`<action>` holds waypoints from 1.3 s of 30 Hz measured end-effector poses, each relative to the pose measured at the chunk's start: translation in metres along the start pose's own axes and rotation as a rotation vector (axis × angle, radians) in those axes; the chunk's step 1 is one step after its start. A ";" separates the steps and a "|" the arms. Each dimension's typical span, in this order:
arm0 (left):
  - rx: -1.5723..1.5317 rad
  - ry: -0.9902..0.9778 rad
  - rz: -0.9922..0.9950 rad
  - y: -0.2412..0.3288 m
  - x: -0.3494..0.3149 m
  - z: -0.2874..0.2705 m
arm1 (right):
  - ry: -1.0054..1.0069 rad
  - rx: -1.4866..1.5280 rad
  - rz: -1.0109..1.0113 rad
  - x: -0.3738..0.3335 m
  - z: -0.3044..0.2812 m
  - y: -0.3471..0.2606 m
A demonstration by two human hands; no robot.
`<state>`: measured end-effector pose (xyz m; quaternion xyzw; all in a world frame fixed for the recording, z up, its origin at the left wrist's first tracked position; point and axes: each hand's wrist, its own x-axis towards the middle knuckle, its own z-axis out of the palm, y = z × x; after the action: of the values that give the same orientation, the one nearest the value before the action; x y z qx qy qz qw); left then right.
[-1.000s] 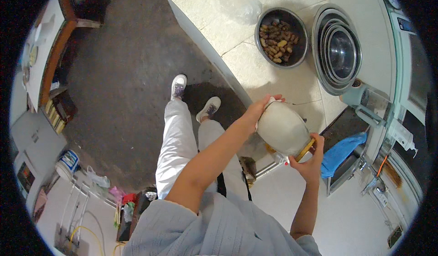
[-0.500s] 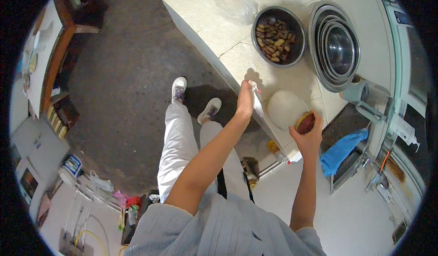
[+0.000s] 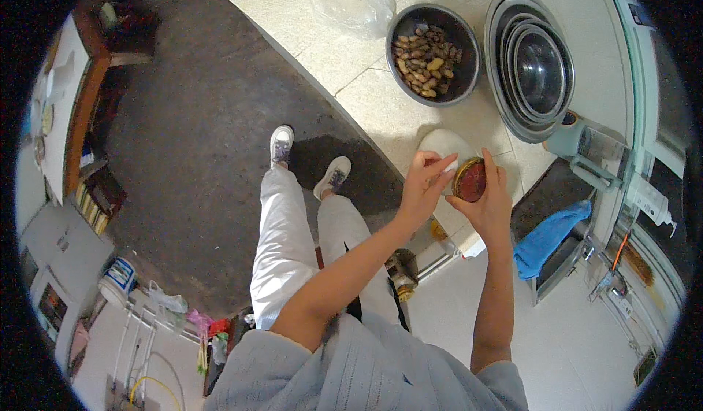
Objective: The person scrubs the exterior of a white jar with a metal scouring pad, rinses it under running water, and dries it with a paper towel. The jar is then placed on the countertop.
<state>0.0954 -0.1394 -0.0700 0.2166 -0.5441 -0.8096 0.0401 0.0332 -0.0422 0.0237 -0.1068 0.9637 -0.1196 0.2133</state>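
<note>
My right hand [image 3: 492,204] grips a round, dark red thing with a yellowish rim [image 3: 469,179], like a small tub or jar lid. Its flat red face is tilted up toward me, and the fingers curl around its side. Close beside its left edge, my left hand [image 3: 425,190] pinches a small white piece [image 3: 451,166], perhaps paper or cloth; its kind is not clear. Behind the left fingers, a pale, rounded thing [image 3: 441,141] rests on the tiled counter [image 3: 366,96], partly covered by my hands.
Farther back stands a dark grey bowl [image 3: 396,96] of unshelled peanuts [image 3: 425,59], with a clear plastic bag [image 3: 351,4] beyond it. Nested metal basins [image 3: 495,67] sit to its right. A light green pitcher [image 3: 564,140] and a blue cloth [image 3: 551,241] are at the right.
My left hand has moved right from the counter's edge to the round red thing. My right hand has raised that thing slightly farther back and to the left.
</note>
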 end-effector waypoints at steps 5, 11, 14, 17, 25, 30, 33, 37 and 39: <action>0.029 -0.161 0.127 -0.006 0.034 -0.002 | 0.027 -0.040 -0.041 0.000 0.000 0.003; 0.467 -0.068 0.108 -0.029 0.083 -0.007 | 0.012 -0.086 -0.031 0.000 -0.001 0.002; 0.593 0.092 0.244 -0.032 0.073 -0.018 | 0.035 -0.091 -0.028 -0.003 -0.002 -0.004; 0.469 -0.030 0.151 -0.016 0.031 -0.030 | 0.100 -0.101 -0.007 -0.007 -0.005 -0.006; 0.617 -0.210 0.220 -0.006 -0.006 -0.019 | 0.116 -0.193 0.080 -0.011 0.001 -0.003; 0.773 -0.147 0.283 0.013 -0.002 -0.001 | 0.076 -0.222 0.122 -0.008 -0.002 -0.006; 0.802 0.054 0.340 0.000 -0.003 0.012 | 0.109 -0.223 0.089 -0.009 -0.001 -0.005; 0.826 0.155 0.483 -0.011 0.002 0.014 | 0.134 -0.205 0.060 -0.010 -0.001 -0.004; 0.784 0.149 0.472 -0.011 0.002 0.014 | 0.152 -0.192 -0.038 -0.008 0.001 0.002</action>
<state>0.0901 -0.1231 -0.0758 0.1435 -0.8392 -0.4937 0.1774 0.0407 -0.0382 0.0255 -0.1355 0.9820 -0.0383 0.1260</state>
